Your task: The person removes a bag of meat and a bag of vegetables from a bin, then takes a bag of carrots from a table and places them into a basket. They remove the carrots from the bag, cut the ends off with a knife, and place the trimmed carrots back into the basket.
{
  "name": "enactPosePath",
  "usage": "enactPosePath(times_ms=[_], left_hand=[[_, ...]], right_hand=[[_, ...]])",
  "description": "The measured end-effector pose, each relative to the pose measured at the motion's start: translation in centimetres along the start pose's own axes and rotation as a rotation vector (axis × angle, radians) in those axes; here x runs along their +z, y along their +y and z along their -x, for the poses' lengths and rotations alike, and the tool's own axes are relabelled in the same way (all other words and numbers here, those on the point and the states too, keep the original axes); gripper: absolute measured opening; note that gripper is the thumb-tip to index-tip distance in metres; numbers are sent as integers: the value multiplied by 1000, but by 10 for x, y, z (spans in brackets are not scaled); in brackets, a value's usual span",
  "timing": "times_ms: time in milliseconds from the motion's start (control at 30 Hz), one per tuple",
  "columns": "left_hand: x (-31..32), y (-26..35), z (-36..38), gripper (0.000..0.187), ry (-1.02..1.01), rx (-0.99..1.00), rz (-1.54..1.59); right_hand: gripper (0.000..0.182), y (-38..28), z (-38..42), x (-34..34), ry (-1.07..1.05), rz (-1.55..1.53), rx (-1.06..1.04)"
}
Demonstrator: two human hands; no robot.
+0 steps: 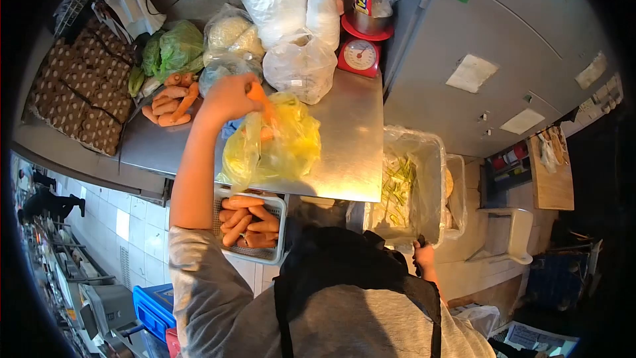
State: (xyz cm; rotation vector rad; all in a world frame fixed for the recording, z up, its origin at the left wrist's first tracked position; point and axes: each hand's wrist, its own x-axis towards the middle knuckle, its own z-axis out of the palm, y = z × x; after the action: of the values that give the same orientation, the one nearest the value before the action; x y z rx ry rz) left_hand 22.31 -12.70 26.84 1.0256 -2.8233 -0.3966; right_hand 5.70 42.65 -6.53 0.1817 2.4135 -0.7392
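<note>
My left hand (235, 97) is closed around an orange carrot (262, 101), held over a yellow plastic bag (275, 142) on the steel table (351, 126). Something orange shows inside the bag. My right hand (424, 256) is low on the right, closed on a dark handle (418, 258) beside a bin (440, 185) lined with clear plastic. Green and pale trimmings (397, 189) lie in that bin. Below the table edge stands a grey basket (283, 225) of carrots (248, 221). More carrots (173, 105) are piled on the table's left part.
Leafy greens (179, 50), clear bags (301, 63) and a red scale (360, 56) line the back of the table. A patterned cloth bundle (83, 86) lies far left. Grey cabinets (490, 40) rise on the right; a white chair (520, 235) stands beyond the bin.
</note>
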Motion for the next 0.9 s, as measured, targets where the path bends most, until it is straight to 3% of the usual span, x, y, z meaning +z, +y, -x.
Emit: enactPosePath(times_ms=[100, 200, 233, 300, 333, 400, 433, 467, 533, 567, 633, 700, 733, 900], left_hand=[[-14, -11, 7, 50, 333, 67, 217], [-27, 2, 11, 57, 662, 199, 702], [-23, 8, 8, 57, 656, 238, 1013], [-2, 27, -3, 59, 596, 314, 1635], [14, 49, -2, 49, 373, 236, 1982], [68, 72, -14, 42, -15, 318, 2061], [92, 87, -14, 43, -135, 247, 2066], [114, 102, -10, 44, -266, 172, 2064], [143, 132, -9, 41, -447, 56, 1535], [161, 148, -5, 42, -449, 124, 1260], [194, 182, 6, 43, -428, 277, 714], [201, 217, 21, 48, -477, 340, 319], [205, 231, 29, 50, -484, 375, 124], [230, 254, 46, 43, -540, 412, 116]], right_hand=[[35, -12, 1, -2, 7, -14, -11], [35, -22, 2, -6, 23, -25, -38], [35, -26, 3, -7, 31, -29, -55], [35, -32, 5, -8, 36, -54, -89], [35, -34, 7, -9, 35, -75, -106], [35, -44, 13, -14, 79, -113, -166], [35, -52, 20, -15, 123, -129, -204], [35, -54, 27, -16, 171, -145, -232], [37, -39, 16, -10, 364, -80, -523], [35, -58, 36, -16, 458, -162, -651], [28, -85, 66, -33, 419, -194, -593], [28, -95, 80, -41, 418, -246, -662], [29, -100, 83, -40, 517, -235, -768], [33, -97, 89, -47, 352, -158, -647]])
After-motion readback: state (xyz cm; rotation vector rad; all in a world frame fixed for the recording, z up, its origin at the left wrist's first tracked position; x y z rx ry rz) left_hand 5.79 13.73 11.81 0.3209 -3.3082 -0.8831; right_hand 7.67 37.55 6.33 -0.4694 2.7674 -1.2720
